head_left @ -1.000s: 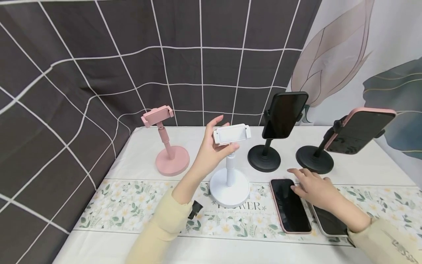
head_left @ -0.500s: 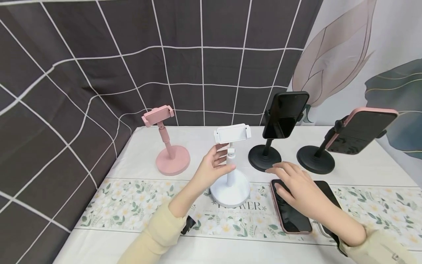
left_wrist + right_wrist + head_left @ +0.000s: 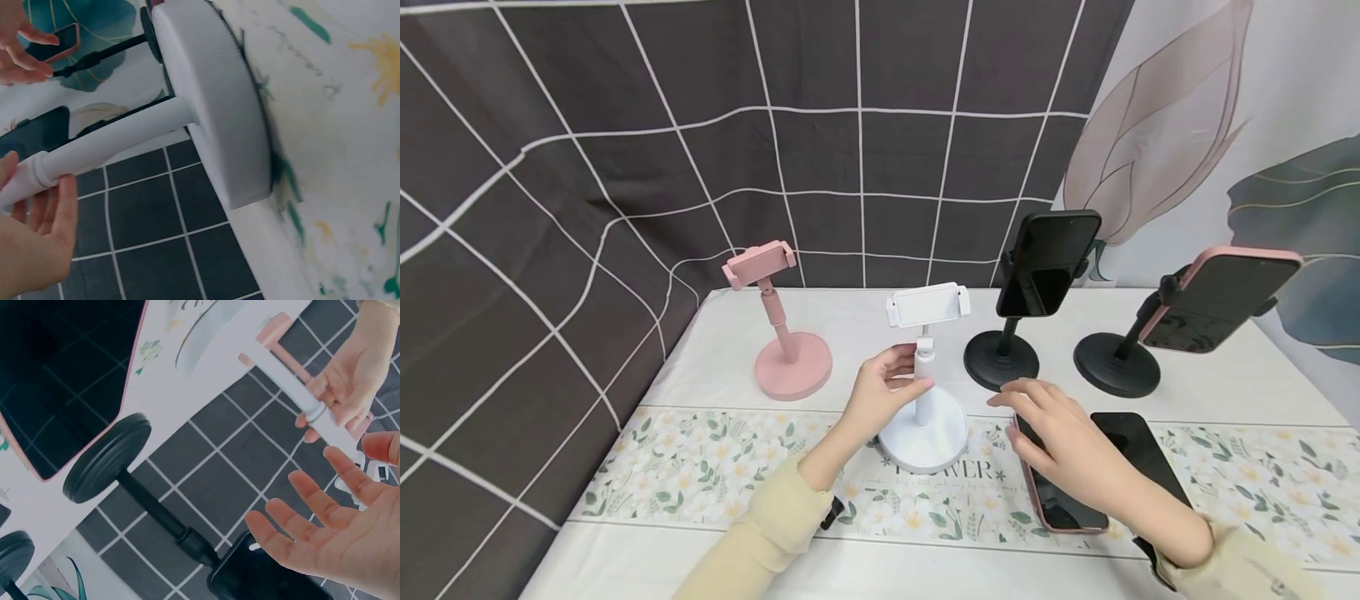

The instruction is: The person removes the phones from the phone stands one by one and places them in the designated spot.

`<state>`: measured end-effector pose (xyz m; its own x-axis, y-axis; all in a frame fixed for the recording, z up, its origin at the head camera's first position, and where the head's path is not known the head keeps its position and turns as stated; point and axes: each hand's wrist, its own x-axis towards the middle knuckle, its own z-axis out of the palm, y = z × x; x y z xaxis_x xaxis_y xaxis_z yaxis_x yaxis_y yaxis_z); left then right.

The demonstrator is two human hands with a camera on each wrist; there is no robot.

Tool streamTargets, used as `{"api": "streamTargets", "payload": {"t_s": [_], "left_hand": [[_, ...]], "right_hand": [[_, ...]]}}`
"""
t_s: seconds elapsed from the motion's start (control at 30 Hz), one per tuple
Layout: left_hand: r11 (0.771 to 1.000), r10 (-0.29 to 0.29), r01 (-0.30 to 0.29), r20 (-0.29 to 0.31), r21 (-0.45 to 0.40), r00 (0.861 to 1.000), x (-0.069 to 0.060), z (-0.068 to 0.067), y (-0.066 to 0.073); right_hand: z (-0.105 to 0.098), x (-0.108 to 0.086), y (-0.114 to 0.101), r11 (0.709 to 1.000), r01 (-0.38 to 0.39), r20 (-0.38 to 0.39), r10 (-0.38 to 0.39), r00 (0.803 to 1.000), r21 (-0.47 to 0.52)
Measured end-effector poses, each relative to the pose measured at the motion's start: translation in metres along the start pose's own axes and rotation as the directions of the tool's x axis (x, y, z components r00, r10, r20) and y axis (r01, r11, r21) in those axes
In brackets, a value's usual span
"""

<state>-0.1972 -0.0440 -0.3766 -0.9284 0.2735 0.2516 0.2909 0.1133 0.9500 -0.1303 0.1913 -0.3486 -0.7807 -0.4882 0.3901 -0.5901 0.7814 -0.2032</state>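
The white stand stands straight up near the middle of the worktop, partly on a flowery strip. The left hand has its grip pinching the white stand partway up, below its top. The right hand has its grip spread wide, above a pink-edged phone lying between three and four o'clock from the white stand. A dark phone lies just beside that one. The pink stand is at ten o'clock, and a black stand is near two o'clock.

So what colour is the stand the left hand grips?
The stand is white, clearest in the head view.
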Motion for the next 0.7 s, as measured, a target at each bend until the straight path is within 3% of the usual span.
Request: {"api": "streamTargets", "payload": {"t_s": [0.23,0.4,0.7], "left_hand": [[0.995,0.075,-0.071,-0.054,0.069,0.996,0.002,0.0,-0.008],[0.994,0.091,-0.086,-0.085,0.062,0.992,0.004,-0.006,-0.006],[0.994,0.097,-0.09,-0.144,0.054,0.985,0.03,-0.021,-0.005]], "right_hand": [[0.007,0.001,-0.005,0.998,0.042,-0.002,-0.042,0.999,0.036],[0.011,0.003,-0.008,0.997,0.054,-0.01,-0.053,0.999,0.057],[0.014,0.001,-0.013,0.99,0.025,0.08,-0.037,0.996,0.14]]}}
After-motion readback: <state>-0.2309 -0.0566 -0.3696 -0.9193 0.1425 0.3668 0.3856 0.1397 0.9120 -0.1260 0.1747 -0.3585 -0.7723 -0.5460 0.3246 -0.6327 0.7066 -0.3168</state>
